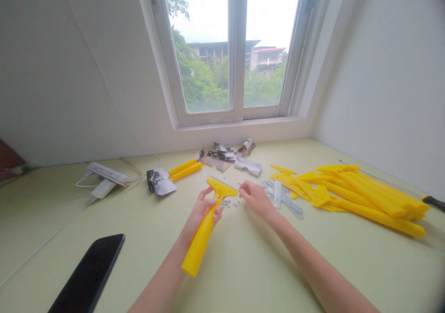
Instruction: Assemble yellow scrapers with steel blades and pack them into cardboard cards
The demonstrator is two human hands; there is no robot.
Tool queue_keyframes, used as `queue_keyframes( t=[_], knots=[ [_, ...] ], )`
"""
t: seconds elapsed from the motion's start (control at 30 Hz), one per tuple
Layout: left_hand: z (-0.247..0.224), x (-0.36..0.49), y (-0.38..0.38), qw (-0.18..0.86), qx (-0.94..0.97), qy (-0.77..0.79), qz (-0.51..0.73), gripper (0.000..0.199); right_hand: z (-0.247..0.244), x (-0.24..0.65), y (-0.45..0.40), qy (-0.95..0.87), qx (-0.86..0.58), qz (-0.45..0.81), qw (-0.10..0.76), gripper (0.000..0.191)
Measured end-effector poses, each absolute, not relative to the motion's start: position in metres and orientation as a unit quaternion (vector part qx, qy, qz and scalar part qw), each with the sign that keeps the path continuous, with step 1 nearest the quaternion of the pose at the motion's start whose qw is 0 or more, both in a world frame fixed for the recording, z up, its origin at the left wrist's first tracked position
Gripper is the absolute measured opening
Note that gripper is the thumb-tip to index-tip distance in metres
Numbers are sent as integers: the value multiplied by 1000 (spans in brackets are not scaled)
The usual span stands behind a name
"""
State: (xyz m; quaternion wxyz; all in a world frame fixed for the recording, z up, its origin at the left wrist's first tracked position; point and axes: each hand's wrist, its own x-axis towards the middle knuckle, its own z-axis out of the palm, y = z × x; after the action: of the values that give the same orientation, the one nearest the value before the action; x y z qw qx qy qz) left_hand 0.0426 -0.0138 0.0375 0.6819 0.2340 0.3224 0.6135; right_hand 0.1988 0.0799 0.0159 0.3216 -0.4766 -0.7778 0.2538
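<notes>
Fingers of L hand (pixel 205 209) are clamped round a yellow plastic scraper (pixel 201 243), which is held tilted above a pale green tabletop (pixel 104 239). R hand (pixel 255 198) is kept just beside scraper's head, fingertips pinched together. Tiny metal screws (pixel 227 204) are scattered below; yellow handles (pixel 368 197) and steel blades (pixel 283 197) are piled to R.
</notes>
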Motion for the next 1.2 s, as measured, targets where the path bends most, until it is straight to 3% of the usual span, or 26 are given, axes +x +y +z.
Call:
queue_keyframes(
  t=[0.4,0.83,1.2],
  knots=[
    [32,54,-16,693,266,351,571,43,40,207,72,-669,-367,446,467,19],
    [23,58,-16,715,311,337,527,39,31,195,57,-706,-330,473,410,18],
    [28,58,-18,711,306,354,524,44,32,197,59,-710,-336,446,430,17]
  ],
)
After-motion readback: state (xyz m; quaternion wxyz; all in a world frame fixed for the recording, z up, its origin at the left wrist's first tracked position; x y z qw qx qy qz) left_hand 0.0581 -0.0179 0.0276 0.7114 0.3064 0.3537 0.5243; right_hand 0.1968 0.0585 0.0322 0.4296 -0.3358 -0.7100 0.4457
